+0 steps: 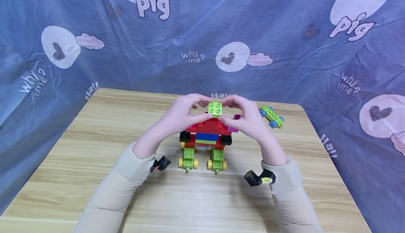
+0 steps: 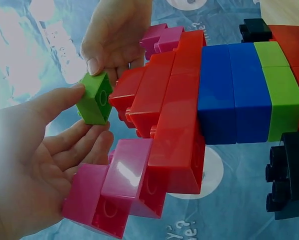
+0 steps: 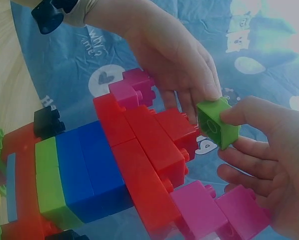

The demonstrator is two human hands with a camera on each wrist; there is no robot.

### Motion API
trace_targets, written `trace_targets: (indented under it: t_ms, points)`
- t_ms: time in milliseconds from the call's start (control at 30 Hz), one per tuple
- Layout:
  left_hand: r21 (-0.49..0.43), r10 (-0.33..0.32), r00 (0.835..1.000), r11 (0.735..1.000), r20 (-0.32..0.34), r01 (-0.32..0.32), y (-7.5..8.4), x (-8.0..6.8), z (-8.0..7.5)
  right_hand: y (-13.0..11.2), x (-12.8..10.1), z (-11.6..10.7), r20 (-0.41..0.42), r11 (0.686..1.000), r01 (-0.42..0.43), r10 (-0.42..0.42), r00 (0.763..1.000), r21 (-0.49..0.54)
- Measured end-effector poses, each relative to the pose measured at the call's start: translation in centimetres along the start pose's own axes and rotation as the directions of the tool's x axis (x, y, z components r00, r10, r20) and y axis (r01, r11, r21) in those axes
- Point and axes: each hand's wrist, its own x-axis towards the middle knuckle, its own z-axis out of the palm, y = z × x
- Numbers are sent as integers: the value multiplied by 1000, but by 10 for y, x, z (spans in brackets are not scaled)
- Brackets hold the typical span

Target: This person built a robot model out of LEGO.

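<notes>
Above block model [image 1: 207, 131] | left hand [image 1: 181, 115], right hand [image 1: 245, 118] pinching green brick [image 1: 215, 108] together

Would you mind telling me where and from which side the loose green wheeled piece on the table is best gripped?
Probably across its two long sides, coming from above. The green wheeled piece lies flat on the table, studs up, apart from the block model and to the right of the right hand. Its blue wheels sit near the ends, so pinching mid-length likely avoids them.
</notes>
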Motion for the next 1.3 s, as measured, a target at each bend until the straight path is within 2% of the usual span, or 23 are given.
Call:
trace_targets:
  t_ms: [333, 700, 1000, 1300]
  points:
    - [13, -43, 999, 999, 17, 43, -1, -1, -1, 0, 2, 0, 10, 1000, 4, -4, 1000, -5]
    - [42, -52, 998, 998, 38, 50, -3, 0, -3, -1, 6, -2, 58, 998, -26, 30, 998, -56]
    - [85, -54, 996, 995, 76, 47, -3, 0, -5, -1, 8, -4, 128, 995, -72, 80, 989, -67]
    - [90, -44, 996, 995, 82, 37, -1, -1, -6, 0, 7, -3, 145, 996, -66, 74, 987, -60]
